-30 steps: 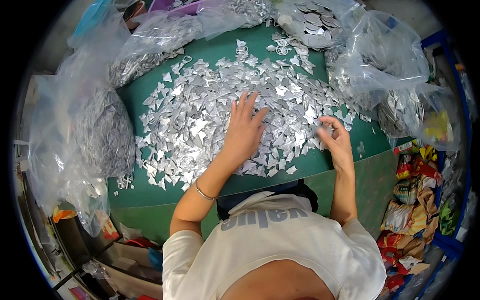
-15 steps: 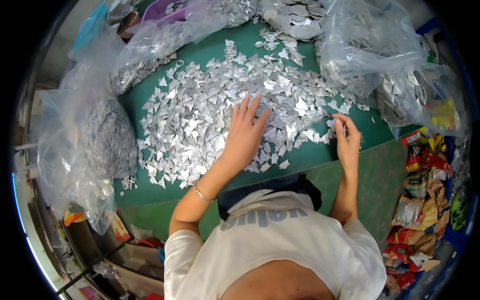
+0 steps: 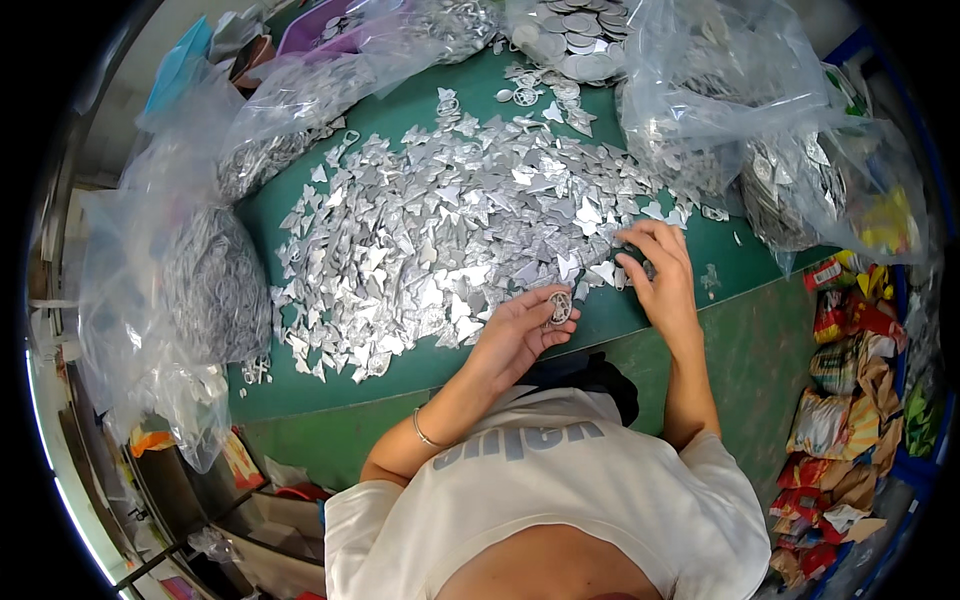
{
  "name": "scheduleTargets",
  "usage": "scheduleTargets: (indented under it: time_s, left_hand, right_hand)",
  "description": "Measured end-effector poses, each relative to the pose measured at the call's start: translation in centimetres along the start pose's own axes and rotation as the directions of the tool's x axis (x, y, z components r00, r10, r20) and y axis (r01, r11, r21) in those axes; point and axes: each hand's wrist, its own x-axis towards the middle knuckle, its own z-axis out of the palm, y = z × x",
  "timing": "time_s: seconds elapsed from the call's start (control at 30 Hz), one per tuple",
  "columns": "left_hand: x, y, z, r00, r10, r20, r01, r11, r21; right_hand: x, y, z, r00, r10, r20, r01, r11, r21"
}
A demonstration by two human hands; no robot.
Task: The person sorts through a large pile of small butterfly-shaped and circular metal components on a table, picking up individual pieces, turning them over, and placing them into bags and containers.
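Observation:
Close to the table's near edge, my left hand [image 3: 517, 335] pinches a small round openwork metal piece [image 3: 560, 307] between thumb and fingers. My right hand [image 3: 663, 275] reaches to the right end of a wide heap of flat silvery metal pieces [image 3: 450, 215], many shaped like butterflies. Its thumb and fingers are bent and apart, and I see nothing held between them. The heap lies spread over a green table [image 3: 640, 320].
Clear plastic bags of metal parts stand along the left [image 3: 215, 290] and at the right [image 3: 725, 100]. Round metal discs [image 3: 580, 40] pile up at the back, near a purple bin [image 3: 310, 30]. Colourful packages [image 3: 815, 420] line a shelf on the far right.
My left hand has come back from the heap toward the near edge and now holds the round openwork piece. My right hand has shifted left to the heap's edge, its fingers spread.

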Motion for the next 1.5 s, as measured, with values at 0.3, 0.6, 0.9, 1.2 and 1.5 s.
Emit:
scheduleTargets:
  time_s: [0.3, 0.6, 0.9, 1.2, 1.5]
  left_hand:
    - [-1.2, 0.5, -0.9, 0.993, 0.12, -0.008, -0.12, 0.992, 0.027]
    - [-1.9, 5.0, -3.8, 0.946, 0.321, -0.051, -0.285, 0.893, 0.348]
    - [0.5, 8.7, -5.6, 0.873, 0.488, -0.009, -0.426, 0.77, 0.474]
    - [1.0, 7.5, -6.3, 0.809, 0.588, -0.016, -0.526, 0.735, 0.428]
    - [1.2, 7.6, -6.7, 0.81, 0.586, 0.01, -0.534, 0.731, 0.424]
  right_hand:
    - [1.1, 3.1, 2.0, 0.984, -0.155, -0.083, 0.139, 0.974, -0.18]
    - [4.4, 1.0, 2.9, 0.849, 0.348, 0.397, -0.479, 0.19, 0.857]
    - [17.1, 3.0, 11.3, 0.966, -0.185, 0.178, 0.227, 0.94, -0.256]
    - [20.2, 3.7, 11.3, 0.888, 0.246, 0.389, -0.458, 0.382, 0.803]
    - [25.2, -1.6, 16.5, 0.816, 0.359, 0.453, -0.574, 0.597, 0.561]
